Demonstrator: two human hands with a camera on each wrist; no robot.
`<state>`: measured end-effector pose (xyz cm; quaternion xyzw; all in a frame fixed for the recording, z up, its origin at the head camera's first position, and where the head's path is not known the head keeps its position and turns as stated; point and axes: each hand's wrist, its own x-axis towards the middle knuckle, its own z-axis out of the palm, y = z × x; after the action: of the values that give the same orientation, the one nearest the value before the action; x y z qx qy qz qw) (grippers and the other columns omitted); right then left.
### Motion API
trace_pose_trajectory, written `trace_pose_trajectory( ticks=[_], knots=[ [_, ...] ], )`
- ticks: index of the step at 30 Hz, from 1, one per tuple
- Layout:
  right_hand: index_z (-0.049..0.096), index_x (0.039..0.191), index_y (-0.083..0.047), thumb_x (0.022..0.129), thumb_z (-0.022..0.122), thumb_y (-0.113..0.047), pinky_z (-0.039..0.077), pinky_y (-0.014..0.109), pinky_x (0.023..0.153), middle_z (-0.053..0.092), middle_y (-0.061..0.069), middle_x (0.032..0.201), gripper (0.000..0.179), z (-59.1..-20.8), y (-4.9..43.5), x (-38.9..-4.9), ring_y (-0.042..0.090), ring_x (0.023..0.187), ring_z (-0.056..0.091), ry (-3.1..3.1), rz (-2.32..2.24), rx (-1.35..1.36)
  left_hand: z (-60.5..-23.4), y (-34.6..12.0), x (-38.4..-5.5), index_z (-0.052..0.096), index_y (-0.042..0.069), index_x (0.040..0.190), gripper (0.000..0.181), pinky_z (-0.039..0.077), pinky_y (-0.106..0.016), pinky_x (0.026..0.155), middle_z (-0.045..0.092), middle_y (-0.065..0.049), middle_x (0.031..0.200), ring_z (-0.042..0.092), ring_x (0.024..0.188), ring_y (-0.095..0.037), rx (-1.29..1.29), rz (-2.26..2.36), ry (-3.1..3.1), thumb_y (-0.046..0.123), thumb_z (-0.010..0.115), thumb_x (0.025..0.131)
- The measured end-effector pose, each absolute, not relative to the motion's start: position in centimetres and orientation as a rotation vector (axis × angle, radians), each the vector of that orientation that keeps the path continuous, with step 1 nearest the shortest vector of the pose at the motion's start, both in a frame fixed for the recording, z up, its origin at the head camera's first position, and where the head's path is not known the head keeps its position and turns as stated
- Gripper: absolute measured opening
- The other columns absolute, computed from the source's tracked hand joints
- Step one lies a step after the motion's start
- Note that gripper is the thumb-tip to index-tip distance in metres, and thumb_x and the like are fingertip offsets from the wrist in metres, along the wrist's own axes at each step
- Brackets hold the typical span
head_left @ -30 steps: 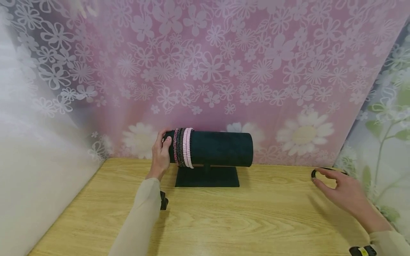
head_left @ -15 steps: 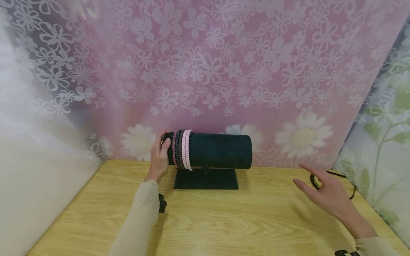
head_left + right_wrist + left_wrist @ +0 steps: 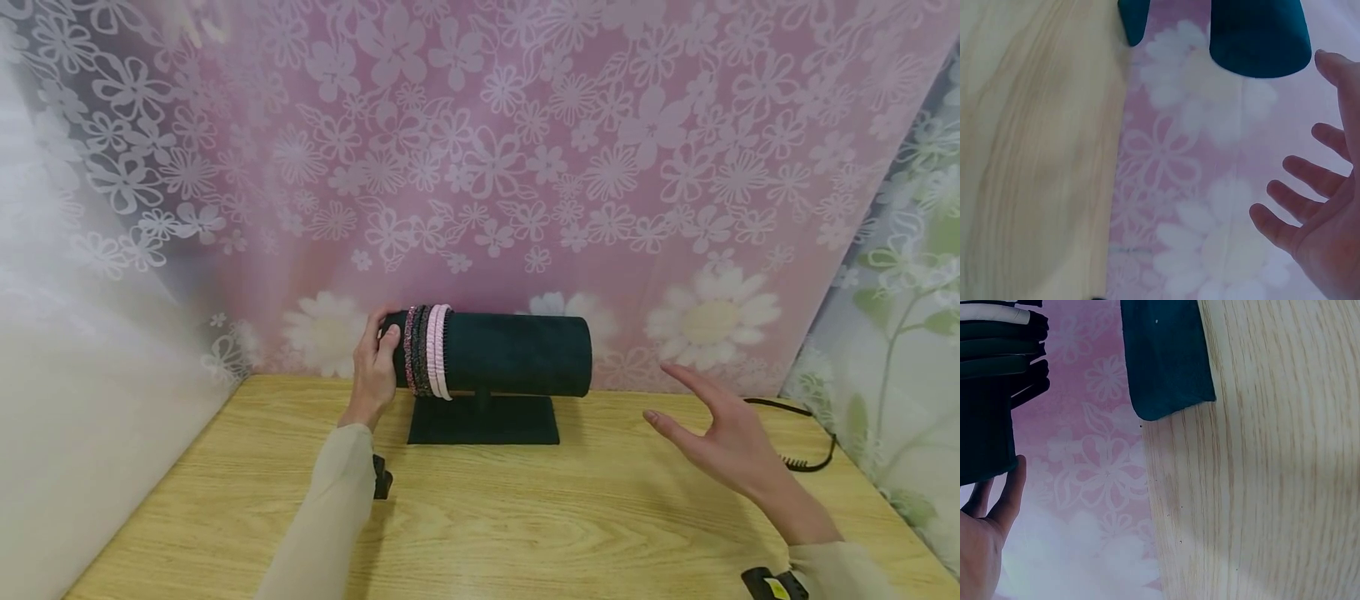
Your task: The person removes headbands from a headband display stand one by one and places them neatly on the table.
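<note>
Several bands (image 3: 427, 352), reddish, dark and pink from left to right, circle the left part of a dark roll (image 3: 521, 354) at the centre of the head view. The roll lies level on a post (image 3: 482, 402) above a flat base (image 3: 483, 423), which rests on the tabletop (image 3: 555, 517).

The left hand (image 3: 373, 367), left of centre, has its grip closed round the left end of the roll, thumb on the near side, just beside the reddish band. In the left wrist view its fingers meet the roll's end at the left edge, with the bands at the upper left.

The right hand (image 3: 723, 437), right of centre, holds its grip wide, thumb well apart from the forefinger, with hold of nothing. In the right wrist view its fingers spread along the right side, apart from the roll's other end at the top.

A loose band (image 3: 813, 469), black and toothed, lies on the tabletop at the right of the head view, partly hidden by that hand. A pink flowered cloth (image 3: 480, 208) fills the top and middle of the frame behind the roll. Both sleeves (image 3: 315, 508) are pale, and a dark device (image 3: 382, 477) sits at each wrist.
</note>
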<state>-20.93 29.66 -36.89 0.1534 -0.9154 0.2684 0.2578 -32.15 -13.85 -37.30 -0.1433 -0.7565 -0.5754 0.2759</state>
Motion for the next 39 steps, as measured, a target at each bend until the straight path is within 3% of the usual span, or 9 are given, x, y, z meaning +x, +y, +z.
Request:
trace_pose_trajectory(
  ticks=[3, 10, 16, 24, 34, 39],
  knots=[
    [0.048, 0.153, -0.025, 0.088, 0.081, -0.028, 0.039, 0.071, 0.095, 0.053, 0.026, 0.149, 0.073, -36.7, 29.0, -21.2, 0.052, 0.132, 0.049, -2.461, 0.736, 0.451, -36.4, -13.6, -31.1, 0.052, 0.010, 0.144, 0.040, 0.044, -0.046, 0.099, 0.059, -0.019, 0.136, 0.057, 0.112, -0.035, -0.388, -1.548, -2.053, 0.021, 0.040, 0.108],
    [0.047, 0.154, -0.029, 0.088, 0.081, -0.028, 0.039, 0.071, 0.099, 0.049, 0.019, 0.155, 0.075, -35.7, 27.7, -22.2, 0.047, 0.138, 0.047, -2.460, 0.732, 0.491, -39.1, -14.1, -34.2, 0.052, 0.017, 0.145, 0.041, 0.045, -0.048, 0.096, 0.060, -0.013, 0.135, 0.058, 0.109, -0.033, -0.392, -1.549, -2.033, 0.030, 0.039, 0.109],
    [0.046, 0.155, -0.028, 0.088, 0.081, -0.030, 0.038, 0.072, 0.102, 0.046, 0.016, 0.158, 0.075, -35.0, 26.8, -22.9, 0.045, 0.141, 0.045, -2.455, 0.710, 0.553, -39.2, -14.1, -34.4, 0.053, 0.018, 0.144, 0.042, 0.046, -0.047, 0.096, 0.061, -0.008, 0.133, 0.059, 0.108, -0.029, -0.397, -1.518, -2.022, 0.036, 0.039, 0.109],
    [0.048, 0.153, -0.021, 0.086, 0.082, -0.032, 0.040, 0.071, 0.102, 0.048, 0.016, 0.156, 0.076, -34.2, 25.2, -24.0, 0.045, 0.141, 0.045, -2.425, 0.654, 0.622, -39.2, -14.2, -34.5, 0.052, 0.019, 0.145, 0.043, 0.046, -0.047, 0.098, 0.061, -0.007, 0.136, 0.060, 0.110, -0.028, -0.389, -1.507, -2.026, 0.036, 0.039, 0.109],
    [0.045, 0.156, -0.023, 0.086, 0.082, -0.035, 0.038, 0.072, 0.105, 0.044, 0.014, 0.160, 0.079, -33.2, 23.3, -25.2, 0.043, 0.144, 0.042, -2.442, 0.655, 0.685, -39.4, -14.3, -34.5, 0.052, 0.018, 0.147, 0.042, 0.043, -0.052, 0.100, 0.058, -0.012, 0.139, 0.058, 0.113, -0.034, -0.386, -1.554, -2.013, 0.030, 0.040, 0.108],
    [0.046, 0.155, -0.020, 0.085, 0.083, -0.032, 0.036, 0.070, 0.108, 0.044, 0.014, 0.159, 0.079, -32.9, 22.6, -25.8, 0.042, 0.144, 0.043, -2.419, 0.664, 0.736, -39.4, -14.4, -34.4, 0.051, 0.018, 0.147, 0.043, 0.044, -0.049, 0.100, 0.059, -0.010, 0.139, 0.058, 0.112, -0.031, -0.361, -1.543, -2.024, 0.032, 0.039, 0.108]
  ],
)
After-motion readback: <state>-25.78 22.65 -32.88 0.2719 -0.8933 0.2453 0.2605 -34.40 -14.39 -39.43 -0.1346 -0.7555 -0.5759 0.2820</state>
